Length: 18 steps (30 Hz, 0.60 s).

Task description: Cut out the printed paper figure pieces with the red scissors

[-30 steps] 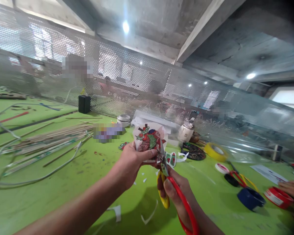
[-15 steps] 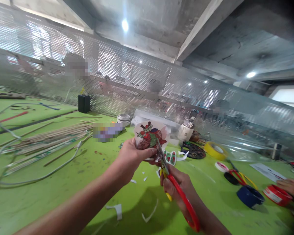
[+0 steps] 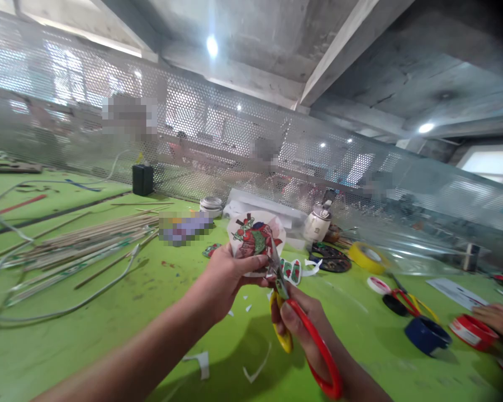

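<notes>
My left hand (image 3: 230,273) pinches a paper cutout (image 3: 255,240) by its lower edge, the thumb lying across its front. Red, green and dark figures are printed on the white paper. In my right hand (image 3: 304,318) is a pair of scissors (image 3: 316,343) with one red and one yellow handle loop. Its blades point up and lie against the paper's right side, beside my left thumb. Small green-and-red cutouts (image 3: 291,272) lie just beyond my right hand. White paper scraps (image 3: 201,363) are scattered on the green table (image 3: 109,346) below.
Thin wooden sticks (image 3: 96,234) and a white cable (image 3: 67,321) spread across the left. To the right are yellow tape (image 3: 369,257), blue tape (image 3: 427,335), red tape (image 3: 473,331) and another pair of scissors (image 3: 411,301). Another person's hand (image 3: 498,318) rests at the right edge. A perforated screen (image 3: 218,151) stands behind.
The yellow handle loop has swung away from the red one, so the scissors are spread wider. The paper has shifted slightly down in view; my left hand keeps hold of it.
</notes>
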Each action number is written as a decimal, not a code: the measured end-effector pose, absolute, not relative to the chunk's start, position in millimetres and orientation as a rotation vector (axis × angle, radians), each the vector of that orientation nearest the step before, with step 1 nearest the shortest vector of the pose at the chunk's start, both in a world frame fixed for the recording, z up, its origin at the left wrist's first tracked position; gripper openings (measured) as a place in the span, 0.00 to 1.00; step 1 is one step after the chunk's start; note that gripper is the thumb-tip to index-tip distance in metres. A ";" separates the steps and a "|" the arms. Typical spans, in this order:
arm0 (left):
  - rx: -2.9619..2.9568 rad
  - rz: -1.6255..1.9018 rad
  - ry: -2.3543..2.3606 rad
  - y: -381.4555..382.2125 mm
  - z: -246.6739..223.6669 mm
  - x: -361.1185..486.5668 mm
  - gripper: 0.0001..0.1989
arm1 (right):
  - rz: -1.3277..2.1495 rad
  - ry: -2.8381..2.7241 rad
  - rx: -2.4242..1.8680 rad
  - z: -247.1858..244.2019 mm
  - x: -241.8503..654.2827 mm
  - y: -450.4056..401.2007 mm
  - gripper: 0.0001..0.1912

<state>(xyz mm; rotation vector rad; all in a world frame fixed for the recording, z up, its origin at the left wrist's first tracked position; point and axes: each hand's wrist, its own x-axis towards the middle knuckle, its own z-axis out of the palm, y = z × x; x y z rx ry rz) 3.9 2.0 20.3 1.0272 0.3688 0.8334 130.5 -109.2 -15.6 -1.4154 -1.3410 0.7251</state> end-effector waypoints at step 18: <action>1.069 0.863 0.394 -0.6 22.2 3.9 0.11 | 0.851 -1.267 -1.318 -20.3 127.4 -109.6 0.45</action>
